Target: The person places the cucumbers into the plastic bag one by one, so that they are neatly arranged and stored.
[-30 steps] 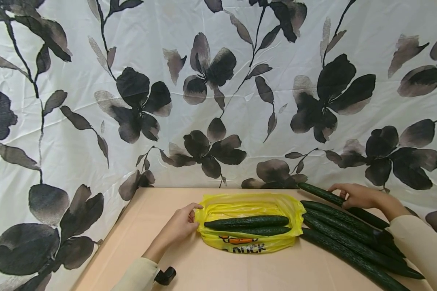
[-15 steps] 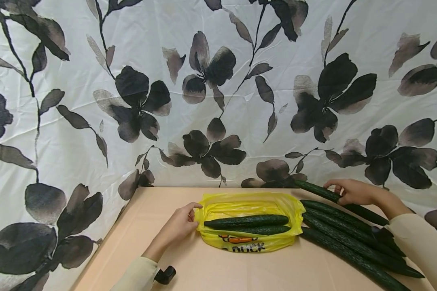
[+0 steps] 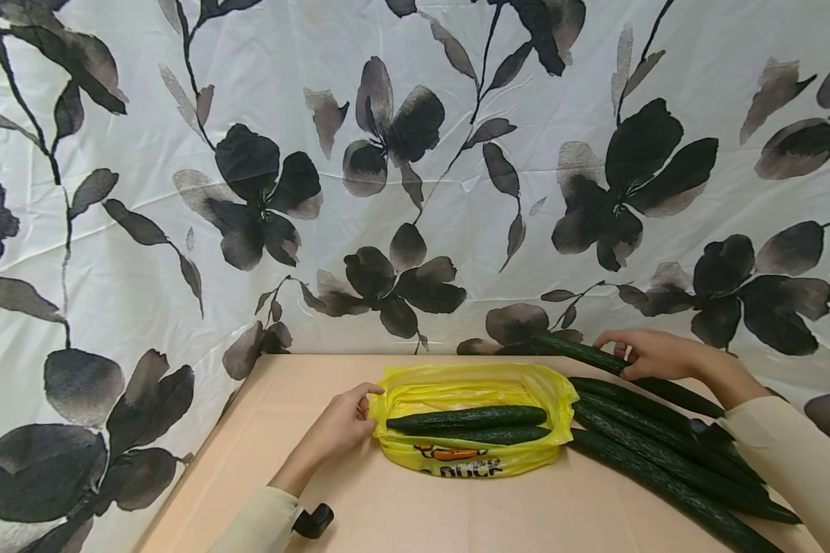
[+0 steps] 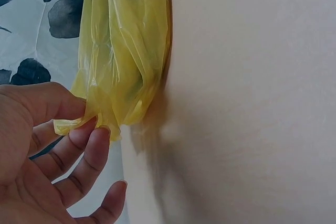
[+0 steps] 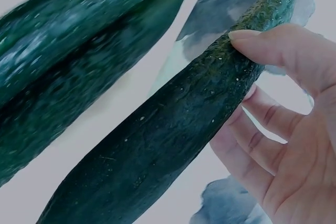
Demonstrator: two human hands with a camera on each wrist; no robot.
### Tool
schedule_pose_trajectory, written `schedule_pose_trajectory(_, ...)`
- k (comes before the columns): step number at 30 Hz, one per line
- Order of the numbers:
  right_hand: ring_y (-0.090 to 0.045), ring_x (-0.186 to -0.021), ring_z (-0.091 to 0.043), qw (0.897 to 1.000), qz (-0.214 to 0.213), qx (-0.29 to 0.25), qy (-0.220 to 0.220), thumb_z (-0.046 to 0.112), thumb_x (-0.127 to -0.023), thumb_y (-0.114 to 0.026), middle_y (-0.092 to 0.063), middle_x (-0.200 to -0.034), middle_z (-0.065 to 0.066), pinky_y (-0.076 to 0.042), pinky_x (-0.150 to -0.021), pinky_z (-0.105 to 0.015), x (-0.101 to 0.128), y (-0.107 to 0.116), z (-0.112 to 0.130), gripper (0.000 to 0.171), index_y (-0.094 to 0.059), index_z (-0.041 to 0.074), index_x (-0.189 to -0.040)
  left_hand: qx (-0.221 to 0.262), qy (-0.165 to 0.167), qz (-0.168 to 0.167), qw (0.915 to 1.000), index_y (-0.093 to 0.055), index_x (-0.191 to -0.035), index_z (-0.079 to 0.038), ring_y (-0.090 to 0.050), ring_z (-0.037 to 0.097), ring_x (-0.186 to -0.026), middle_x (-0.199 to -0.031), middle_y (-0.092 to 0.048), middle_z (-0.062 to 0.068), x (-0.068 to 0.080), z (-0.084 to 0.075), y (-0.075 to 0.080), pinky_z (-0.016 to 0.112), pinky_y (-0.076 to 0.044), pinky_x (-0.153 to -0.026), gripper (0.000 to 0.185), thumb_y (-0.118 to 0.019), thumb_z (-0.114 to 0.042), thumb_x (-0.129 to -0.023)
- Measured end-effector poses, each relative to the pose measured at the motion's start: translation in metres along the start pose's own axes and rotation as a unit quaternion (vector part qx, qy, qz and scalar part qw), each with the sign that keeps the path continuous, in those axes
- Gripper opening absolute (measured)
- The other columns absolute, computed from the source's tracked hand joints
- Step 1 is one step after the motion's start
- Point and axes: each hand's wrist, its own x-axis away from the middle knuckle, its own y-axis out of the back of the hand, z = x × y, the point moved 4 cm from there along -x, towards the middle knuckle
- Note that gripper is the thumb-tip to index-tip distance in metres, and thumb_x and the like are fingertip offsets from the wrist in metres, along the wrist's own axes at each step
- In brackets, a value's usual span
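A yellow plastic bag (image 3: 470,392) lies open on the beige table (image 3: 304,430) with two cucumbers (image 3: 466,418) inside. My left hand (image 3: 346,426) pinches the bag's left rim; in the left wrist view the thumb and fingers (image 4: 89,135) hold the crumpled yellow film (image 4: 126,51). At the back right my right hand (image 3: 653,355) grips a long dark cucumber (image 3: 581,353), lifted off the pile. The right wrist view shows this cucumber (image 5: 173,129) held between thumb and fingers (image 5: 273,45).
Several long cucumbers (image 3: 664,453) lie side by side on the table's right part. A white curtain with black flowers (image 3: 415,177) hangs close behind and to the left. A small black object (image 3: 314,521) sits by my left sleeve.
My right hand has lifted the far cucumber and carried it a little up and to the left. The left hand stays on the bag's rim.
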Motion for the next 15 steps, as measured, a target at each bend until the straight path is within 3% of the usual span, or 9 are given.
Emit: schedule_pose_trajectory(15, -0.064, -0.102, -0.022, 0.998, -0.001, 0.042, 0.045, 0.017, -0.090, -0.072, -0.061, -0.127, -0.011, -0.055, -0.081, -0.043, -0.009, 0.001, 0.060, 0.060, -0.051, 0.009, -0.145, 0.002, -0.002, 0.001, 1.0000, -0.062, -0.128, -0.005, -0.052, 0.015, -0.073, -0.082, -0.055, 0.004, 0.002, -0.001, 0.002, 0.026, -0.044, -0.063, 0.050, -0.073, 0.005, -0.081)
